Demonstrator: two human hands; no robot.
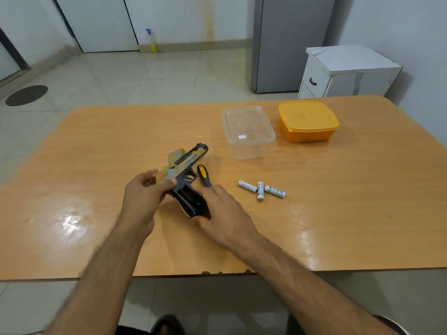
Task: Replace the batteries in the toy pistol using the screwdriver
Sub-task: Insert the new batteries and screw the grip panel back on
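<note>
The toy pistol (186,170) is at the centre of the tabletop (96,141), handle toward the person, battery compartment open and dark inside. The left hand (142,197) has its grip curled round the rear of the slide. The right hand (222,213) grips the handle base, thumb beneath. The screwdriver (203,175) lies just beside the trigger guard. Three batteries (261,189) lie loose to the right. Farther back stand a clear container (248,129), with only a small white label visible, and a lidded orange container (307,120), contents hidden.
</note>
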